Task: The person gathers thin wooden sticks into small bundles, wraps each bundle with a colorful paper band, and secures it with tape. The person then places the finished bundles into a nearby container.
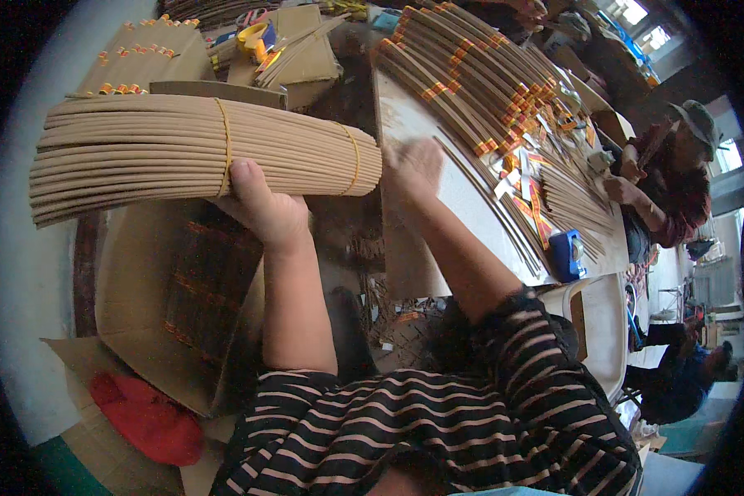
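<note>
A thick bundle of tan incense sticks [157,153] lies crosswise in front of me, bound by two yellow rubber bands [226,149]. My left hand [263,205] is closed around it from below, with the thumb on the near side beside one band. Just past the bundle's right end is my right hand [417,169], over the table's left edge. Motion smears its fingers, so whether it is open or closed does not show. No contact between it and the bundle can be made out.
Banded incense bundles [463,70] cover the white table [413,240] on the right, with loose sticks and a blue tape dispenser [567,255]. An open cardboard box [132,264] holding dark banded bundles is below left. Red cloth [149,417] lies nearby. Another person [670,178] sits at far right.
</note>
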